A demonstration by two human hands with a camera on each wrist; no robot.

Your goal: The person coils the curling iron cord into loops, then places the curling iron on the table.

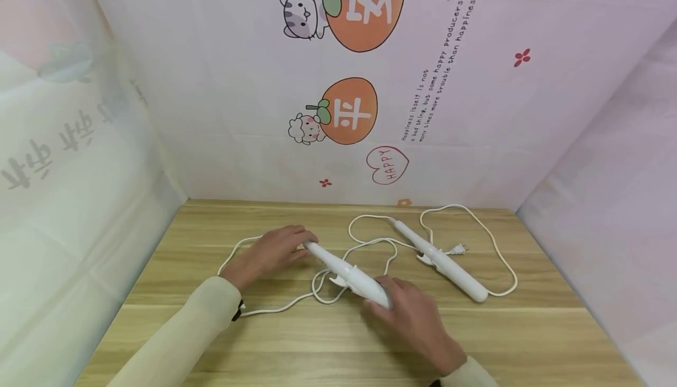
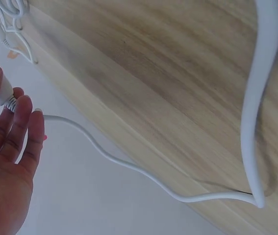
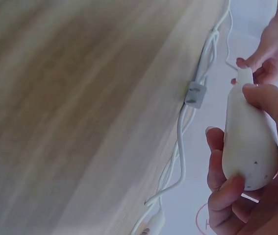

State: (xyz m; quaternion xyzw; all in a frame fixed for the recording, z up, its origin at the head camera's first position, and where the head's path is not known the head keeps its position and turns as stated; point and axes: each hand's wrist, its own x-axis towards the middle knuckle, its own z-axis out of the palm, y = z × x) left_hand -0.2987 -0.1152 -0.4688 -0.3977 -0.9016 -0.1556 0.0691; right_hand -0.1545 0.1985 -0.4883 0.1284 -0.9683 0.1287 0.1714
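Observation:
A white curling iron [image 1: 365, 284] with a small lever at its middle slants over the table, between both hands. My left hand [image 1: 272, 252] holds its thin end, where the cord comes out. In the left wrist view, thumb and fingers [image 2: 18, 127] are around that corded end. My right hand [image 1: 412, 319] grips the thick rounded end, thumb on one side and fingers curled on the other; small dots mark the tip in the right wrist view. A white cord [image 2: 129, 166] trails from the left hand to the wooden table.
A second white curling iron [image 1: 455, 272] lies at the right of the wooden table [image 1: 296, 352], its cord looped around it. A two-pin plug [image 1: 458, 249] lies beside it. Looped cord [image 1: 322, 300] lies beneath the held iron. Printed cloth walls [image 1: 238, 111] enclose the table's back and sides.

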